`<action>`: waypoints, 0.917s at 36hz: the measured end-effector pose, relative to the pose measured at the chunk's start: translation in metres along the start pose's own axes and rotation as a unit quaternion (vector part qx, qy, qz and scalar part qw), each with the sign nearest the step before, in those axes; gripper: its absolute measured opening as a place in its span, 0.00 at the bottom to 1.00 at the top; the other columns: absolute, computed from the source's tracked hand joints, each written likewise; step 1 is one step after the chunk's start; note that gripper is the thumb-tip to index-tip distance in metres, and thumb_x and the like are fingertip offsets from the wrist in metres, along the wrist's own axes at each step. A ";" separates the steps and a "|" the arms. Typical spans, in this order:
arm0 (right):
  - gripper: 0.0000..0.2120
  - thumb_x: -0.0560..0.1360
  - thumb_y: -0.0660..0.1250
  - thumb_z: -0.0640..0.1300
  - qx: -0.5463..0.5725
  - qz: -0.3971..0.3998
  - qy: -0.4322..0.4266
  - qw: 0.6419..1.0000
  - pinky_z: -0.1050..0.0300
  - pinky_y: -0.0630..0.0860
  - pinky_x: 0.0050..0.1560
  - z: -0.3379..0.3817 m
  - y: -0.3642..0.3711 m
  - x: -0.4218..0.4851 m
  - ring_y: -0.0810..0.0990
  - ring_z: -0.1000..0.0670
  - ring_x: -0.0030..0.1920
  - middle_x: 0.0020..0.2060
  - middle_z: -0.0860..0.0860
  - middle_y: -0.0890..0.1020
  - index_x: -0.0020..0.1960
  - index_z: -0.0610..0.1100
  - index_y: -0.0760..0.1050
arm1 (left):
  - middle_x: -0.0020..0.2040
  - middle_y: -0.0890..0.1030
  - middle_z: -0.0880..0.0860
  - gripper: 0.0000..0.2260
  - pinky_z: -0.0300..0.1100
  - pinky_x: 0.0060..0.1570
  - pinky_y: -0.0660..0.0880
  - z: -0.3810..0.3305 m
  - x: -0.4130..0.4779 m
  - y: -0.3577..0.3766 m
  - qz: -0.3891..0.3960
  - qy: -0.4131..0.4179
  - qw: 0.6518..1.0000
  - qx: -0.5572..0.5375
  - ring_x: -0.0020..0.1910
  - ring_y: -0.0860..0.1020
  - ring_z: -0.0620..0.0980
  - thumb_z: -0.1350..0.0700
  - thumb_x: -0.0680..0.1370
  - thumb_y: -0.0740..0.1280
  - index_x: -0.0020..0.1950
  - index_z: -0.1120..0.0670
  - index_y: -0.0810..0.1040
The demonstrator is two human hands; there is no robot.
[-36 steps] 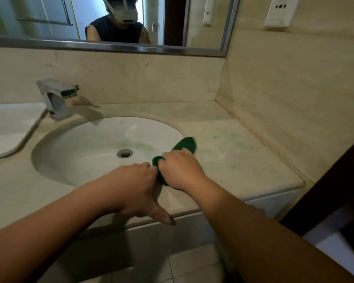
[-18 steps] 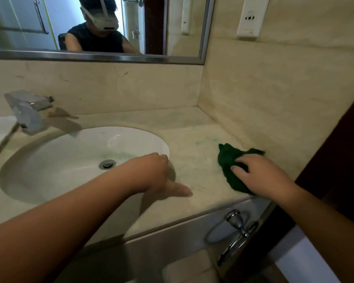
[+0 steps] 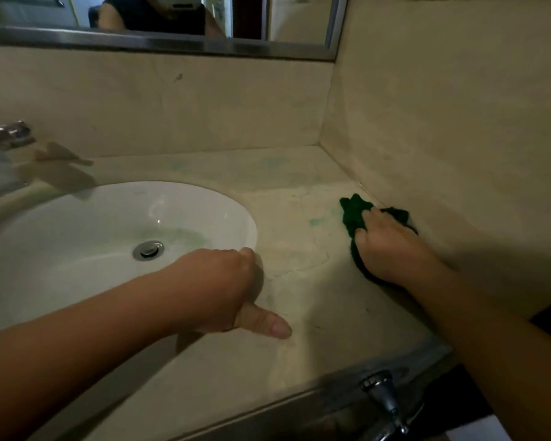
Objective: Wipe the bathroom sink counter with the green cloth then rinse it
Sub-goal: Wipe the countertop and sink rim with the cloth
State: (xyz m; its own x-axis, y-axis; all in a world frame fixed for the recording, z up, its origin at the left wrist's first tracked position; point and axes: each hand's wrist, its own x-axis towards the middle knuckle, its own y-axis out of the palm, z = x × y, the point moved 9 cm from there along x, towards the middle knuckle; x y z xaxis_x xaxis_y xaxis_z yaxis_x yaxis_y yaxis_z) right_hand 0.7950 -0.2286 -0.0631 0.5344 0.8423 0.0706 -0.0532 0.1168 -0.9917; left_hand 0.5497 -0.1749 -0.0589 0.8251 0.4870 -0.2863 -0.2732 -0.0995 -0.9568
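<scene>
At the right end of the counter (image 3: 299, 354), seen from the head camera, the right hand (image 3: 392, 249) grips the bunched cloth (image 3: 355, 211), fingers curled over it, and presses it down just beside the side wall (image 3: 442, 138). The left hand (image 3: 223, 288) rests at the rim of the sink (image 3: 77, 243) with its fingers tucked under and its thumb straight on the counter; it holds nothing that shows.

By the look of it the wiping step is in hand and not finished. A green smear (image 3: 315, 221) lies near the cloth, and fainter green patches show toward the back of the counter. The next move probably calls for passes over those marks and along the joint with the wall, with the cloth kept flat under pressure. Only then would the cloth go to the tap (image 3: 4, 154) for the rinse.

Much of the cloth is hidden under the right hand, so how it is folded cannot be told. The left fingers are out of sight, and whether they hook the sink's rim is unclear. The tap is cut off at the left edge and blurred. A metal handle (image 3: 385, 399) below the counter's front edge is only partly in view. The mirror (image 3: 172, 14) is cropped at the top.
</scene>
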 end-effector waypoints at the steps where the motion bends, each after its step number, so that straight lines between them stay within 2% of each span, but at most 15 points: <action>1: 0.13 0.84 0.53 0.41 0.020 0.001 -0.005 1.000 0.41 0.71 0.66 0.005 0.003 0.009 0.71 0.37 0.64 0.66 0.39 0.73 0.59 0.35 0.72 | 0.41 0.66 0.43 0.42 0.48 0.50 0.80 0.001 0.000 0.001 -0.004 -0.004 1.000 -0.008 0.44 0.78 0.52 0.18 0.68 0.59 0.56 0.56 0.78; 2: 0.11 0.83 0.52 0.41 0.033 0.005 -0.012 0.999 0.44 0.71 0.64 0.012 0.007 0.016 0.71 0.40 0.59 0.63 0.40 0.74 0.53 0.38 0.71 | 0.40 0.66 0.43 0.42 0.48 0.50 0.80 0.001 -0.001 0.000 -0.010 -0.007 1.000 -0.017 0.45 0.79 0.53 0.19 0.68 0.60 0.57 0.57 0.77; 4: 0.12 0.83 0.49 0.44 0.031 0.018 -0.034 0.999 0.48 0.69 0.63 0.035 0.014 0.026 0.70 0.45 0.56 0.61 0.43 0.74 0.57 0.43 0.69 | 0.40 0.66 0.43 0.43 0.49 0.52 0.80 0.001 -0.003 -0.001 -0.022 -0.003 0.999 -0.031 0.48 0.80 0.55 0.19 0.68 0.62 0.58 0.58 0.75; 7: 0.19 0.83 0.47 0.46 -0.003 0.025 -0.091 0.996 0.46 0.68 0.65 0.089 0.019 0.024 0.71 0.42 0.63 0.66 0.43 0.73 0.66 0.41 0.69 | 0.40 0.65 0.44 0.42 0.50 0.52 0.79 0.001 -0.004 -0.002 -0.033 0.005 0.999 -0.029 0.49 0.80 0.56 0.20 0.69 0.62 0.59 0.58 0.74; 10: 0.34 0.76 0.36 0.46 -0.016 0.035 -0.167 0.985 0.43 0.66 0.73 0.145 0.027 0.015 0.66 0.37 0.74 0.76 0.38 0.68 0.70 0.34 0.71 | 0.42 0.69 0.48 0.42 0.50 0.52 0.79 0.003 -0.002 -0.001 -0.043 0.008 0.999 -0.022 0.49 0.80 0.58 0.20 0.69 0.61 0.58 0.59 0.72; 11: 0.35 0.78 0.36 0.46 0.008 0.044 -0.173 0.984 0.44 0.64 0.74 0.158 0.026 0.013 0.65 0.38 0.76 0.78 0.39 0.67 0.73 0.35 0.70 | 0.44 0.73 0.51 0.43 0.50 0.50 0.78 0.005 0.000 0.000 -0.049 0.004 0.999 -0.023 0.48 0.81 0.58 0.19 0.68 0.62 0.57 0.58 0.71; 12: 0.29 0.82 0.41 0.46 0.043 0.051 -0.170 0.983 0.47 0.65 0.74 0.169 0.023 0.013 0.66 0.40 0.76 0.78 0.41 0.67 0.75 0.37 0.69 | 0.47 0.77 0.53 0.43 0.49 0.49 0.78 0.008 0.001 0.002 -0.052 0.000 0.998 -0.028 0.47 0.81 0.58 0.18 0.67 0.62 0.57 0.58 0.70; 15: 0.18 0.86 0.55 0.46 0.159 0.074 -0.184 0.967 0.51 0.73 0.59 0.190 0.007 0.011 0.78 0.43 0.64 0.67 0.44 0.79 0.72 0.45 0.74 | 0.48 0.78 0.54 0.43 0.48 0.46 0.76 0.011 0.000 0.003 -0.059 -0.007 0.997 -0.041 0.44 0.79 0.57 0.18 0.66 0.64 0.55 0.57 0.69; 17: 0.14 0.86 0.56 0.47 0.216 0.049 -0.176 0.959 0.53 0.71 0.49 0.186 -0.015 0.011 0.80 0.44 0.55 0.57 0.45 0.83 0.65 0.46 0.78 | 0.50 0.80 0.55 0.43 0.48 0.46 0.76 0.012 0.000 0.004 -0.064 -0.008 0.997 -0.049 0.46 0.80 0.58 0.18 0.66 0.64 0.57 0.57 0.69; 21: 0.11 0.87 0.55 0.48 0.191 -0.044 -0.136 0.971 0.53 0.72 0.42 0.136 -0.075 0.017 0.78 0.50 0.44 0.47 0.51 0.79 0.60 0.48 0.74 | 0.53 0.81 0.57 0.44 0.50 0.49 0.77 0.013 0.003 0.006 -0.076 -0.002 0.996 -0.056 0.49 0.82 0.61 0.18 0.66 0.64 0.57 0.57 0.69; 24: 0.11 0.86 0.55 0.46 0.107 -0.087 -0.112 0.984 0.51 0.69 0.46 0.081 -0.097 0.020 0.76 0.46 0.46 0.51 0.48 0.78 0.62 0.47 0.74 | 0.50 0.81 0.56 0.45 0.51 0.49 0.79 0.014 0.010 0.007 -0.077 0.005 0.995 -0.061 0.48 0.82 0.60 0.17 0.64 0.64 0.57 0.57 0.69; 27: 0.15 0.85 0.56 0.47 0.053 -0.005 -0.057 0.997 0.49 0.72 0.54 0.038 -0.052 0.026 0.76 0.44 0.55 0.60 0.44 0.78 0.68 0.46 0.73 | 0.45 0.79 0.52 0.45 0.48 0.42 0.75 0.016 0.014 0.010 -0.074 0.001 0.994 -0.084 0.43 0.80 0.56 0.15 0.61 0.64 0.53 0.54 0.68; 29: 0.22 0.84 0.48 0.51 -0.041 0.059 -0.041 0.997 0.45 0.71 0.64 0.030 -0.009 0.023 0.72 0.41 0.63 0.68 0.42 0.74 0.70 0.43 0.70 | 0.45 0.79 0.51 0.44 0.48 0.42 0.73 0.017 0.014 0.013 -0.077 0.001 0.993 -0.093 0.43 0.79 0.56 0.15 0.61 0.63 0.53 0.54 0.68; 31: 0.34 0.77 0.36 0.52 -0.124 0.060 -0.052 0.989 0.41 0.70 0.67 0.039 0.009 0.022 0.69 0.38 0.67 0.73 0.40 0.68 0.72 0.38 0.67 | 0.45 0.78 0.51 0.43 0.48 0.42 0.72 0.018 0.014 0.015 -0.083 0.001 0.992 -0.097 0.43 0.79 0.56 0.16 0.61 0.63 0.52 0.54 0.67; 33: 0.32 0.78 0.38 0.47 -0.143 0.049 -0.088 0.985 0.39 0.68 0.71 0.064 0.012 0.022 0.67 0.36 0.71 0.76 0.38 0.65 0.72 0.36 0.68 | 0.45 0.78 0.51 0.43 0.49 0.43 0.73 0.018 0.013 0.015 -0.090 0.000 0.991 -0.094 0.43 0.78 0.56 0.16 0.61 0.63 0.52 0.54 0.67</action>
State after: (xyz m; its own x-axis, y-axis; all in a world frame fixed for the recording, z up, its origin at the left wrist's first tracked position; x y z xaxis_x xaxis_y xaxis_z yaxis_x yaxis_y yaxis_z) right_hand 0.7519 -0.1750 -0.0662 0.3835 0.9229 -0.0353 0.1549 -0.1019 -0.9827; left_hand 0.5477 -0.1539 -0.0760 0.8518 0.5123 -0.1099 -0.0241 -0.1713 -0.9849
